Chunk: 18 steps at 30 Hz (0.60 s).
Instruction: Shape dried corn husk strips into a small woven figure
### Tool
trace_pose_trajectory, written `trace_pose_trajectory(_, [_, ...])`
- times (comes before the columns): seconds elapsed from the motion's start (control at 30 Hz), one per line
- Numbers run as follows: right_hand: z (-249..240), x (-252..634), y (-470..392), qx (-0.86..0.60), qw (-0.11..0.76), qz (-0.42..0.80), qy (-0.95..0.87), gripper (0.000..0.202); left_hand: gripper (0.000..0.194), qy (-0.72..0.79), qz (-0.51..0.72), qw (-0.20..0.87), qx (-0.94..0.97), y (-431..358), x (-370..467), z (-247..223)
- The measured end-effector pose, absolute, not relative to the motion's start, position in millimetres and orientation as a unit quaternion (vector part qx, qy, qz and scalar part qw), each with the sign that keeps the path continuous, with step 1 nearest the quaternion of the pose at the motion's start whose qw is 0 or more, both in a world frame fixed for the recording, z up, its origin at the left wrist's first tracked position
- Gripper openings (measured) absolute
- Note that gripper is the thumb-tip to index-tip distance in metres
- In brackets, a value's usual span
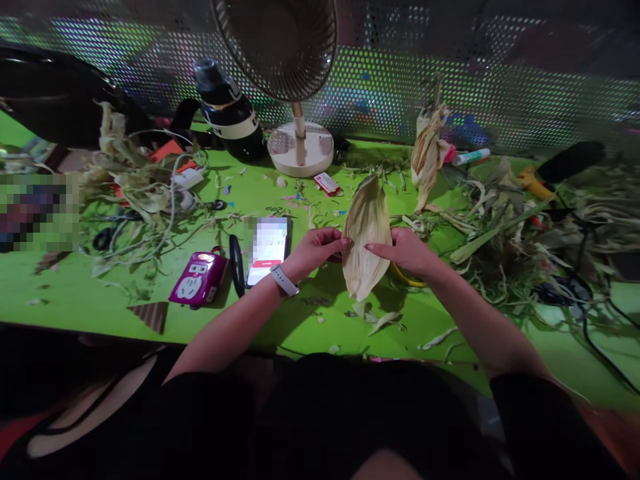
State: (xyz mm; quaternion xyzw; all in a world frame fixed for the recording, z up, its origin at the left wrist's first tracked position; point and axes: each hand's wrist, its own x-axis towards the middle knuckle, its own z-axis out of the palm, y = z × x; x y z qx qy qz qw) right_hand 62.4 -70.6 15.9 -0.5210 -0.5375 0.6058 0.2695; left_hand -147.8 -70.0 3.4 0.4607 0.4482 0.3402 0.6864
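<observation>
A broad, pale dried corn husk (367, 243) is held upright above the green table (280, 327), its pointed end away from me. My left hand (320, 252) pinches its left edge, thumb in front. On the opposite edge, my right hand (407, 252) grips it with the thumb lying across its face and the other fingers hidden behind. Part of a yellow ring-like object (407, 277) shows under my right wrist. Small husk scraps (385, 322) lie on the table just below the held husk.
A phone (269, 250) and a purple power socket (199, 277) lie left of my hands. A fan (300, 150) and a black bottle (233, 120) stand behind. Husk shreds (495, 267) heap at right, more husks (145, 187) at left. A bundled husk figure (427, 157) stands back right.
</observation>
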Motion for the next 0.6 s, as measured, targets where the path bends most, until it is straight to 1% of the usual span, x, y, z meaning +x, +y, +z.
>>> trace_pose_trajectory(0.13, [8.1,61.2,-71.6,-0.505,0.253,0.617,-0.547,0.037,0.038,0.457,0.283,0.669,0.513,-72.4,-145.5,-2.8])
trace_pose_trajectory(0.27, [4.6,60.8,-73.5,-0.492,0.252,0.617,-0.560,0.036,0.032,0.457,0.253,0.652,0.550,-73.9,-145.8,-7.3])
trace_pose_trajectory(0.47, [14.5,63.0,-75.1,-0.461,0.228,0.643,-0.568,0.034,0.028,0.435,0.229,0.606,0.625,-72.5,-149.1,-5.3])
trace_pose_trajectory(0.53, [15.4,62.9,-75.3,-0.467,0.217,0.621,-0.591,0.033,0.027,0.440,0.225,0.571,0.656,-72.8,-148.7,-3.8])
trace_pose_trajectory(0.6, [15.3,61.1,-76.0,-0.488,0.212,0.574,-0.623,0.031,0.027,0.454,0.226,0.520,0.687,-74.2,-147.1,-2.2])
